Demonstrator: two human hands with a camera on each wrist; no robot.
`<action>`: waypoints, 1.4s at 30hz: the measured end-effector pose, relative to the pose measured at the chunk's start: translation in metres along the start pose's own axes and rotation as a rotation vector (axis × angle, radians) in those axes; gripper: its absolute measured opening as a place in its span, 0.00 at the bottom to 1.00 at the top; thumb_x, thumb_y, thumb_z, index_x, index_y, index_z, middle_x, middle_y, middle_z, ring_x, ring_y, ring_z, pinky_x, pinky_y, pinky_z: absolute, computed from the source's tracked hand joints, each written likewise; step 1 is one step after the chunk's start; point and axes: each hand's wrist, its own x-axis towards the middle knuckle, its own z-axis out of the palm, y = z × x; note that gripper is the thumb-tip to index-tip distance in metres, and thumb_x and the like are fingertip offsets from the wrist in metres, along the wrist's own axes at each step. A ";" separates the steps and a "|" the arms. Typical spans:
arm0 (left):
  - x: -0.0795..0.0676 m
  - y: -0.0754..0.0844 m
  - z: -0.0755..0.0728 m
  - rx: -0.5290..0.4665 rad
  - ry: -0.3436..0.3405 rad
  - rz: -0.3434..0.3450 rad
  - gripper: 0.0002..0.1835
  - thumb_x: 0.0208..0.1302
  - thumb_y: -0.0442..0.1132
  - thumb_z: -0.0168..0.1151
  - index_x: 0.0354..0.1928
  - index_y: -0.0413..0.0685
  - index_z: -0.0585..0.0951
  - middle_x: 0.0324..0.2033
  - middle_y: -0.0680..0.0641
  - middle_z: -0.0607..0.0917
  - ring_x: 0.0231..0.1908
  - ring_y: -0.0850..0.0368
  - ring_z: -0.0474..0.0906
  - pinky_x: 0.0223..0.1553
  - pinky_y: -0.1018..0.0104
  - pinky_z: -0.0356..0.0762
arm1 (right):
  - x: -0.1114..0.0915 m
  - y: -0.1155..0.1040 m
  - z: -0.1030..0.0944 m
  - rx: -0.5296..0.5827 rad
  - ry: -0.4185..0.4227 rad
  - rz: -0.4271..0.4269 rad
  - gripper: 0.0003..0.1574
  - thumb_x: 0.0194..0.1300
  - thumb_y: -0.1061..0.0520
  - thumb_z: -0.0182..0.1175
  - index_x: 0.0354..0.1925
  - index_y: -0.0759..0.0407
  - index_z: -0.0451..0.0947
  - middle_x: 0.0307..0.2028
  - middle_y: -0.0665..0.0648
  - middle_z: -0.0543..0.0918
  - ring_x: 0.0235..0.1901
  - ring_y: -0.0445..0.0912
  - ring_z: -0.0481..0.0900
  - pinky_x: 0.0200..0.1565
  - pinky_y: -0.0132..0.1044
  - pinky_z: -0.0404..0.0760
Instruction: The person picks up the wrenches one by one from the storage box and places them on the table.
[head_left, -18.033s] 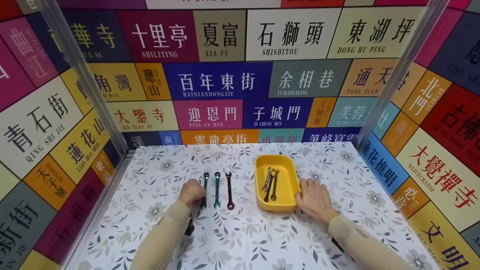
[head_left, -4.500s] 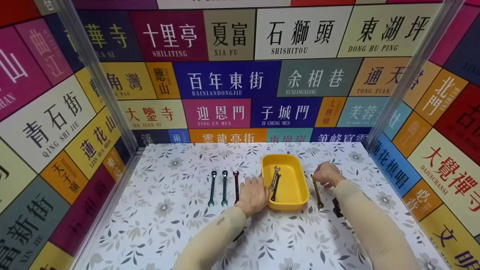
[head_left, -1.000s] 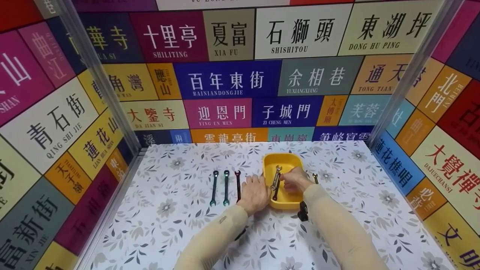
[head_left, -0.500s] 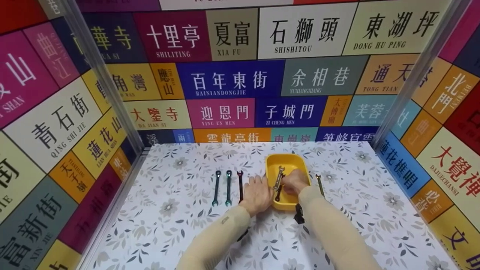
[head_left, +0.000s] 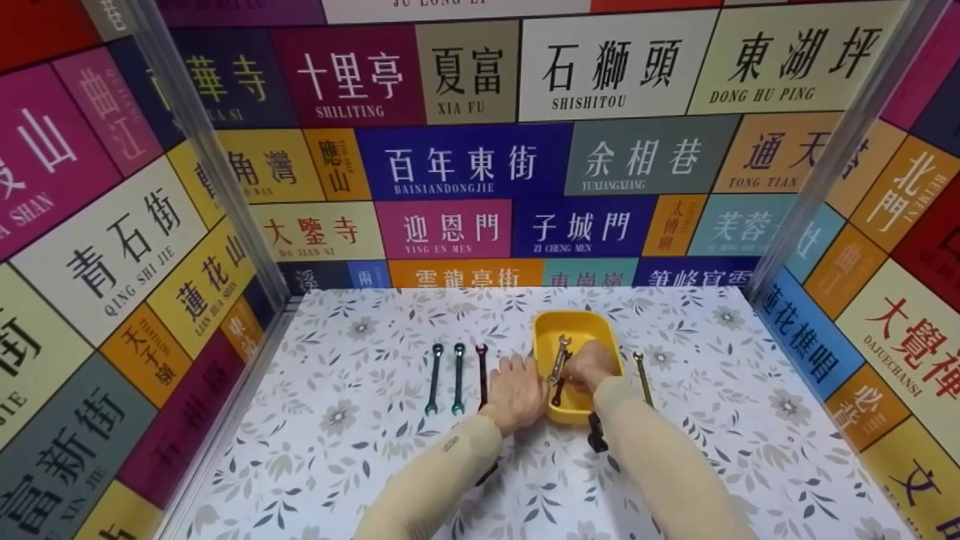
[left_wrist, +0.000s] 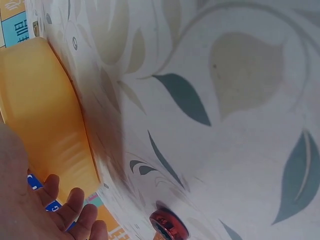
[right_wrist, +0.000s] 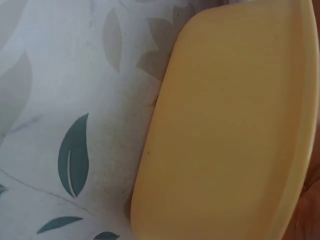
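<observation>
A yellow plastic tray (head_left: 574, 415) holds a silver wrench (head_left: 559, 365) and a dark wrench (head_left: 557, 394). My right hand (head_left: 590, 365) reaches down inside it, curled beside the dark wrench's upper end. Its fingertips are hidden, so I cannot tell whether they pinch that wrench. In the right wrist view the tray's outer wall (right_wrist: 220, 125) covers most of the hand. Against the tray's left side rests my left hand (head_left: 516, 391), fingers extended. The left wrist view shows those spread fingers (left_wrist: 75, 200) by the yellow wall.
Left of my left hand, two teal wrenches (head_left: 433, 381) and a dark red wrench (head_left: 482, 367) lie in a row. A gold wrench (head_left: 643, 375) lies right of the tray, partly behind my sleeve. Sign-printed walls (head_left: 457, 161) enclose the floral-covered table (head_left: 345, 465).
Earlier, my left hand was at a teal wrench, then moved to the tray's left side. The gold wrench went from tray to table by my right hand, which then moved into the tray.
</observation>
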 end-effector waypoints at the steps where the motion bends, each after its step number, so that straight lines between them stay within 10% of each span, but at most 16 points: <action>1: 0.000 0.000 0.000 -0.006 -0.003 0.000 0.24 0.86 0.55 0.44 0.64 0.45 0.76 0.51 0.42 0.81 0.55 0.44 0.78 0.58 0.46 0.84 | 0.002 0.002 -0.001 -0.014 0.001 -0.013 0.18 0.57 0.65 0.77 0.45 0.67 0.84 0.31 0.58 0.86 0.21 0.45 0.84 0.24 0.34 0.86; 26: 0.002 0.003 -0.002 -0.005 -0.045 -0.023 0.25 0.87 0.56 0.44 0.68 0.46 0.75 0.54 0.41 0.82 0.58 0.44 0.79 0.63 0.44 0.83 | 0.004 0.012 0.001 -0.284 0.092 -0.240 0.17 0.54 0.62 0.75 0.42 0.67 0.84 0.38 0.64 0.87 0.39 0.57 0.82 0.48 0.51 0.86; 42: 0.000 0.002 -0.005 0.061 -0.026 -0.004 0.25 0.87 0.57 0.44 0.64 0.45 0.77 0.54 0.41 0.84 0.57 0.44 0.80 0.60 0.46 0.85 | -0.003 0.010 -0.010 -0.150 -0.015 -0.119 0.26 0.58 0.60 0.75 0.53 0.69 0.84 0.47 0.63 0.86 0.46 0.55 0.82 0.58 0.47 0.86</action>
